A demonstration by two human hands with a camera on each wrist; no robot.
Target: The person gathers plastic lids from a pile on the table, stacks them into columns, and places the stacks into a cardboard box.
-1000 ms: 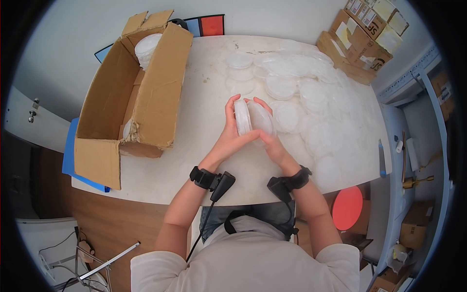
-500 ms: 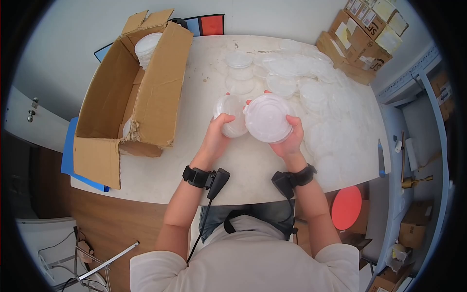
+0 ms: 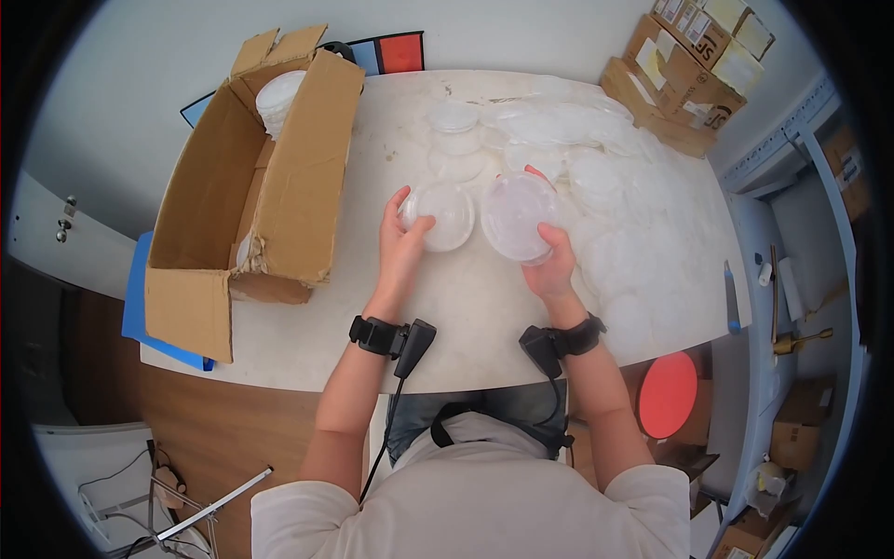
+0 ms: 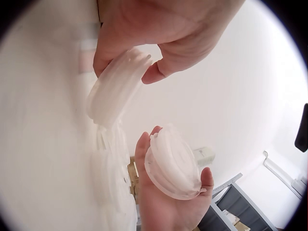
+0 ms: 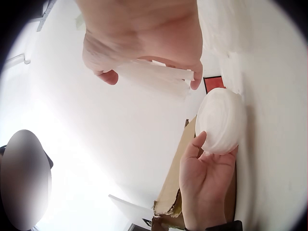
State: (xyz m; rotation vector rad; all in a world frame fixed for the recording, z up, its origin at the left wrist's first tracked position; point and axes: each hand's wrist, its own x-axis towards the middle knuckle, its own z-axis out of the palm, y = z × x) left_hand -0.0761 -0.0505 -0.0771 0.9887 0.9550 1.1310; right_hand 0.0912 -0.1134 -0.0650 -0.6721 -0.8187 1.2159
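Above the middle of the table, the left hand grips a stack of round translucent lids, thumb on top and fingers at the far left edge. Beside it, a narrow gap apart, the right hand holds a second round stack by its right side. The left wrist view shows the left hand's stack edge-on, several layers thick, and the right hand around the other stack. In the right wrist view, the left hand's stack faces the camera.
An open cardboard box stands at the left with a stack of white lids inside. Many translucent lids spread over the right side of the table. Cartons stand at the back right; a blue-handled tool lies near the right edge.
One second ago both stacks stood on edge between the joined hands. The hands have since parted, the stacks now lie flatter, and the left hand has moved slightly left with its stack.
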